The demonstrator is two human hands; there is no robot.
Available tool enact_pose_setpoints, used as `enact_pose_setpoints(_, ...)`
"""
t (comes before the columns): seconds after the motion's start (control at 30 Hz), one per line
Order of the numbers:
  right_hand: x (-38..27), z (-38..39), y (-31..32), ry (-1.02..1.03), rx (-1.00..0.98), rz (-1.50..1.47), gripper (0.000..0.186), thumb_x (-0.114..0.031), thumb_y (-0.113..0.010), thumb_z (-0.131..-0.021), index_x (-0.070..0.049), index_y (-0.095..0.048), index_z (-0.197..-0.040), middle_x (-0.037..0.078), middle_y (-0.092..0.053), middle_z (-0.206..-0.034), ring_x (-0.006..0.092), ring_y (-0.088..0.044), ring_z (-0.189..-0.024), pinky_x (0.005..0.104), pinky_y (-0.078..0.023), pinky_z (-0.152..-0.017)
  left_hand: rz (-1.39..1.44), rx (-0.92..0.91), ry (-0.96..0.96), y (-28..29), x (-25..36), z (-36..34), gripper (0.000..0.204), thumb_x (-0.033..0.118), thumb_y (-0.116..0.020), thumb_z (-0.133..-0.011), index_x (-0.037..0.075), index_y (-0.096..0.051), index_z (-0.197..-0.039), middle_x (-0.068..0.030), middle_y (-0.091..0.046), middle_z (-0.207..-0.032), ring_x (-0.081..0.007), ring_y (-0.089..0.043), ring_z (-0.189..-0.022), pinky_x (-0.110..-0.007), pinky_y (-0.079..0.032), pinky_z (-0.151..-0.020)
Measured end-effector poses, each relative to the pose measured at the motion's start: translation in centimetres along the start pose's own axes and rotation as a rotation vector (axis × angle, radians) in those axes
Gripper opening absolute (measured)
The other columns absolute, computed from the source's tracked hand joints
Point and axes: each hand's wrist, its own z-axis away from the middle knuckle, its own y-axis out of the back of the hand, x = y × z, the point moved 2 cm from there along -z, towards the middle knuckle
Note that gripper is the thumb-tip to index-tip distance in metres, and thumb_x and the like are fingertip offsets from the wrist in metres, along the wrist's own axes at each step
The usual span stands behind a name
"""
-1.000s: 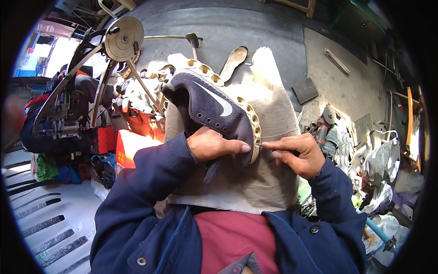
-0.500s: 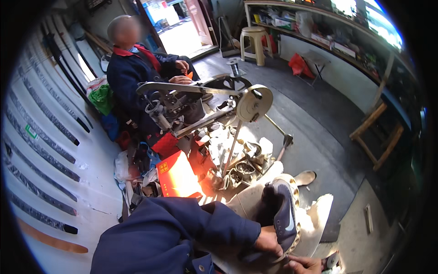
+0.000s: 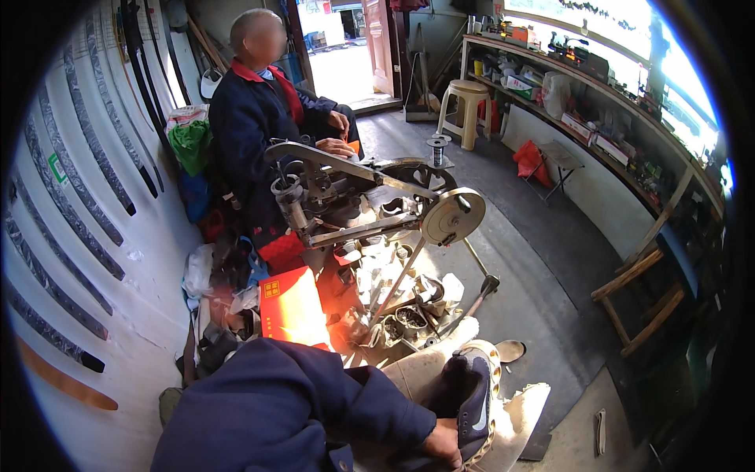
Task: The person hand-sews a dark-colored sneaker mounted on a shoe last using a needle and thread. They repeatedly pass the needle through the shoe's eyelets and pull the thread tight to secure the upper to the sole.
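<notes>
My left hand [image 3: 444, 442], at the end of a dark blue sleeve [image 3: 314, 409], is closed on the near end of a dark sneaker [image 3: 473, 397]. The sneaker lies on its side across my lap, with a white mark on its upper and a pale, scalloped sole edge facing right. Under it spreads a tan apron or cloth [image 3: 523, 413], brightly lit at its right edge. The fingertips and the near end of the shoe are partly cut off by the lower edge. My right hand is out of the picture.
Ahead stands a hand-cranked sewing machine [image 3: 454, 216] with a large wheel. Tins of small parts [image 3: 410, 318], scraps and a red-orange box [image 3: 292, 307] crowd the floor. Another person [image 3: 255, 110] sits beyond. A wooden frame [image 3: 641, 303] and a long shelf [image 3: 582, 130] line the right.
The view has tilted up, so the scene sits lower. My right hand, earlier at the shoe's near end beside my left, has dropped out of view. The left hand stays on the sneaker.
</notes>
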Motion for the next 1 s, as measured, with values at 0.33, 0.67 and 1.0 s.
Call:
enact_pose_setpoints(0.33, 1.5, -0.7, 0.0, -0.086, -0.027, -0.124, 0.024, -0.019, -0.076, -0.095, -0.002, -0.076, -0.112, 0.005, -0.076, -0.089, 0.0065, -0.058, -0.062, 0.0211, -0.043, -0.053, 0.155, 0.160, -0.266, 2.4, 5.7, 4.9, 0.038, 0.028, -0.079, -0.084, -0.002, -0.072, -0.106, -0.0163, -0.075, -0.097, -0.0222, -0.068, -0.092, -0.038, -0.054, -0.081)
enact_pose_setpoints(0.67, 2.5, 2.8, 0.7, -0.105, 0.012, -0.237, 0.024, -0.015, -0.071, -0.098, 0.000, -0.074, -0.116, 0.004, -0.075, -0.081, 0.0026, -0.051, -0.057, 0.0192, -0.037, -0.051, 0.275, -0.125, -0.200, 6.8, 6.5, 7.4, 0.041, 0.026, -0.069, -0.100, 0.000, -0.062, -0.132, -0.0093, -0.069, -0.125, -0.0168, -0.060, -0.117, -0.035, -0.048, -0.104)
enact_pose_setpoints(1.0, 2.5, 3.4, 0.0, -0.026, 0.036, -0.261, 0.023, -0.018, -0.072, -0.098, 0.001, -0.075, -0.111, 0.001, -0.073, -0.076, 0.0017, -0.051, -0.060, 0.0196, -0.039, -0.054, -0.779, 0.394, -0.725, 6.3, 7.5, 9.3, 0.026, 0.009, -0.073, -0.080, 0.008, -0.076, -0.106, -0.0126, -0.069, -0.115, -0.0355, -0.062, -0.111, -0.043, -0.052, -0.095)
